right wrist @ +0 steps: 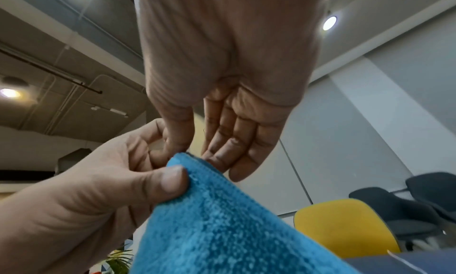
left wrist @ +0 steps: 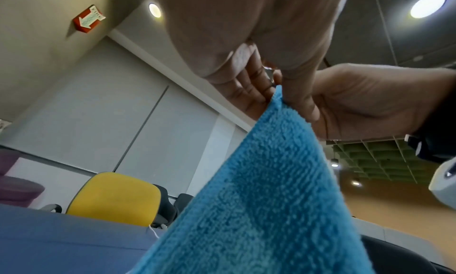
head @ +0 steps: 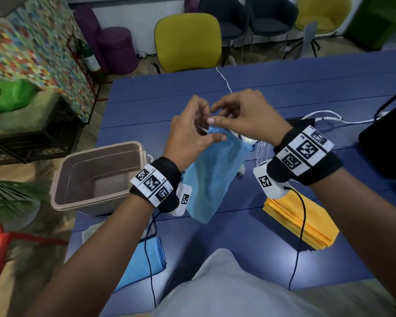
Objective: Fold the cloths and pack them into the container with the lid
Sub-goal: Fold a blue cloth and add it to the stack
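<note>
A light blue cloth (head: 215,170) hangs doubled over above the blue table (head: 284,88). My left hand (head: 204,130) pinches its top corner between thumb and fingers; the thumb (right wrist: 172,178) presses on the terry. My right hand (head: 215,115) meets it at that same corner, fingers (right wrist: 222,141) fairly straight, with a gap to the thumb. A beige plastic container (head: 82,202) stands open at the table's left edge. A folded blue cloth (head: 142,261) lies near me on the left. A stack of yellow cloths (head: 300,220) lies on the right.
White cables (head: 325,117) run over the table behind my hands. A black object (head: 386,145) sits at the right edge. A yellow chair (head: 188,42) stands beyond the far side. A black crate (head: 32,138) is on the floor at left.
</note>
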The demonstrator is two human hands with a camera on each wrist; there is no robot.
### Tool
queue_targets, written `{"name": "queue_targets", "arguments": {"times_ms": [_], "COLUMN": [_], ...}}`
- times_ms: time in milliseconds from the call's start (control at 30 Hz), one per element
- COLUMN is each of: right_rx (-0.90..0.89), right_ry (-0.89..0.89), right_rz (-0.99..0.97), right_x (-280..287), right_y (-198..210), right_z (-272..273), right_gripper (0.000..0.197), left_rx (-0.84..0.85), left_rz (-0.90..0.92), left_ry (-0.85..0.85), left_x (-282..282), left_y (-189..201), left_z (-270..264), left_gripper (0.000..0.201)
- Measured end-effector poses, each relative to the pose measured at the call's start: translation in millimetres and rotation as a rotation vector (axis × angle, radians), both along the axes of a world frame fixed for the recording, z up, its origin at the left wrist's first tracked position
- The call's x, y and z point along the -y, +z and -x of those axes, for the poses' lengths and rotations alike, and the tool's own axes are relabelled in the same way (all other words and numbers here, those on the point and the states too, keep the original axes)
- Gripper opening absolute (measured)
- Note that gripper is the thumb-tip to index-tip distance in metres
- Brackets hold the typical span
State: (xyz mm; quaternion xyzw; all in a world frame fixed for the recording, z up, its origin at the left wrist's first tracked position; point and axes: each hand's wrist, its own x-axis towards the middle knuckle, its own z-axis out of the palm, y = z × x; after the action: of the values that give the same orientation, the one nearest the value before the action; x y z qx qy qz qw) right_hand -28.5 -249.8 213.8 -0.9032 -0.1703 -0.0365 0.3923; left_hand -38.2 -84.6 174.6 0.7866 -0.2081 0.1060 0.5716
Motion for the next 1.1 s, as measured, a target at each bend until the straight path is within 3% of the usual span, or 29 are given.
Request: {"name": "queue_targets", "arguments": {"times_ms": [133, 267, 400, 700, 867, 1000, 1100], "right_rx": [-0.069, -0.172, -0.182, 0.107, 0.193, 0.229, 0.233], "right_ry": [0.041, 0.174, 0.222, 0.215, 0.172, 0.2, 0.206], "right_rz": [-0.061, -0.185, -0.177, 0.047, 0.097, 0.124, 0.069], "right_x": [-0.5, 7.1, 11.4, 14.8, 23.0, 24.1, 21.6], "right_y": [-8.9, -10.0, -13.1, -21.1, -19.9, -19.0, -18.1], "right_z": [5.5, 9.9, 8.7, 14.4, 9.3, 9.6, 11.7], "right_gripper": [0.036, 0.041, 0.028, 0.016, 0.008, 0.005, 0.005], "left_rx": [0.003, -0.061, -0.073, -0.075, -0.154, -0.194, -0.131], "left_rz": [0.074, 0.106, 0.037, 0.051, 0.223, 0.306, 0.252], "left_ry": [0.092, 0.046, -0.052, -0.064, -0.009, 0.04, 0.046], "left_x": [-1.6, -7.4, -9.5, -10.1, -3.7, 0.9, 3.8], "left_y": [-8.2, -12.6, -12.8, -21.8, -28.4, -29.0, -27.5], "left_z": [1.3, 2.7, 5.2, 9.9, 15.5, 15.8, 18.5], "left_gripper": [0.053, 0.06, 0.062, 0.043, 0.017, 0.024, 0.026]}}
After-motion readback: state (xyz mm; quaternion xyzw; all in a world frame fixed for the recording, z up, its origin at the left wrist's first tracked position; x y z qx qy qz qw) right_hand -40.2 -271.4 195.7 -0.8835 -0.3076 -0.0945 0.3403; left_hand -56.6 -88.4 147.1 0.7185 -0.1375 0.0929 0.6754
